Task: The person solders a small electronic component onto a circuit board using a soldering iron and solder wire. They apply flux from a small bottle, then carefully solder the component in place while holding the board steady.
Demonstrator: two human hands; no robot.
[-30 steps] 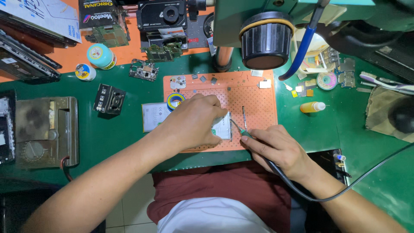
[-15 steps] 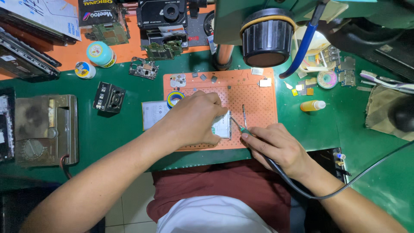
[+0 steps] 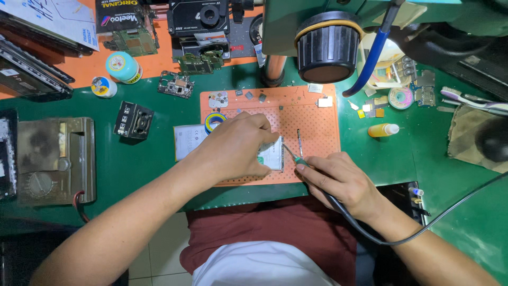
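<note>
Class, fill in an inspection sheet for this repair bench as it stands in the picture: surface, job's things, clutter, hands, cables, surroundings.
Surface: green bench mat with an orange perforated work mat on top.
Job's things: small flat board on the orange mat, partly hidden; corded tool with its tip at the board's edge.
Clutter: loose chips, circuit boards, tape roll, two round tubs, yellow bottle, black cube-shaped part.
Hands: left hand pressed on the board; right hand holds the tool like a pen.
Cables: black cord runs from the tool off to the right.
Surroundings: microscope head above, old meter at left.
</note>
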